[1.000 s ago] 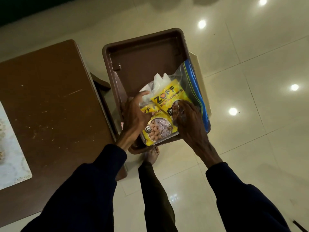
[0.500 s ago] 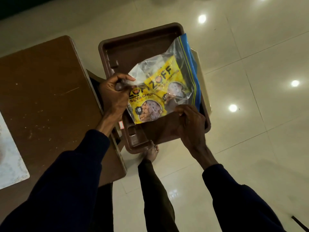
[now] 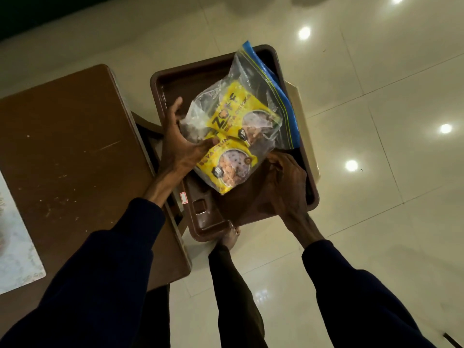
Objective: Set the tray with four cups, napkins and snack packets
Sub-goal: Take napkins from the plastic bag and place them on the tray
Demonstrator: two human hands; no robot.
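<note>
A brown plastic tray (image 3: pixel 173 79) rests on a pale stool. Over it hangs a clear zip bag (image 3: pixel 253 79) with a blue seal strip, tilted up to the right. Inside the bag are two yellow snack packets (image 3: pixel 227 169) and something white, crumpled at the bag's left end. My left hand (image 3: pixel 177 144) is spread, fingers apart, with its palm against the bag's left side and the thumb on the lower packet. My right hand (image 3: pixel 283 187) pinches the bag's lower right edge. No cups are in view.
A brown wooden table (image 3: pixel 65 151) stands left of the tray, with a pale patterned mat (image 3: pixel 15 257) at its left edge. The floor (image 3: pixel 376 222) is glossy cream tile with lamp reflections. My leg and bare foot (image 3: pixel 229 237) are below the tray.
The bag was lifted off the tray and swung so its blue seal points up to the right. My left hand let go its pinch and now lies spread against the bag.
</note>
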